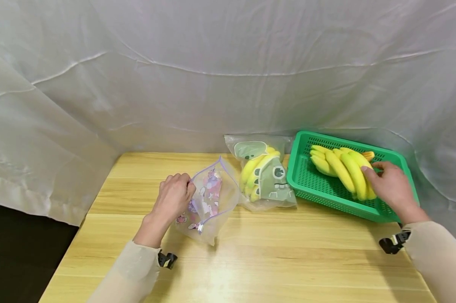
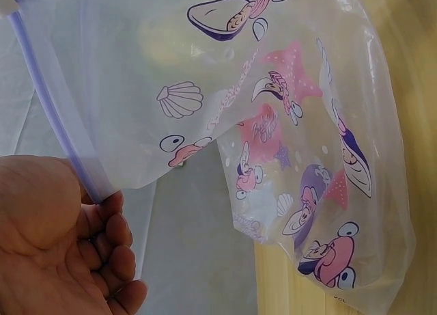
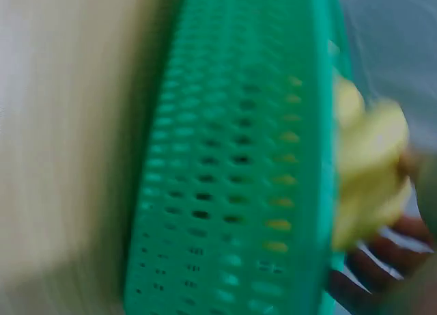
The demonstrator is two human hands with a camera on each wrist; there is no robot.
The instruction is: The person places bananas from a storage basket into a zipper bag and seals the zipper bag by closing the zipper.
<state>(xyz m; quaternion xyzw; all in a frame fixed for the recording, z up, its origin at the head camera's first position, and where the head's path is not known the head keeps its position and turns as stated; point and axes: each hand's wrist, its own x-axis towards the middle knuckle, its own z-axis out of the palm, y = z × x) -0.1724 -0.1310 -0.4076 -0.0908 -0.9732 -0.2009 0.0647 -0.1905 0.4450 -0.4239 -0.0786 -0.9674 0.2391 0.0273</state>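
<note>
My left hand point(image 1: 175, 193) pinches the lilac zip edge of a clear zip-lock bag point(image 2: 311, 124) printed with starfish, shells and cartoon faces. In the head view the bag's mouth gapes to the right. Over at the right, my right hand point(image 1: 394, 185) grips a bunch of yellow bananas point(image 1: 356, 174) at its right side, thumb on top. The bunch lies in, or just above, a green perforated basket point(image 1: 330, 206). In the blurred right wrist view, the bananas point(image 3: 369, 165) show over the basket's rim with fingers point(image 3: 369, 267) curled beneath them.
Between the open bag and the basket lies another clear bag point(image 1: 275, 195) with a cartoon print and bananas inside. An orange-brown piece point(image 1: 369, 155) shows behind the bunch. Pale sheeting point(image 1: 213, 105) hangs behind the wooden table point(image 1: 273, 256).
</note>
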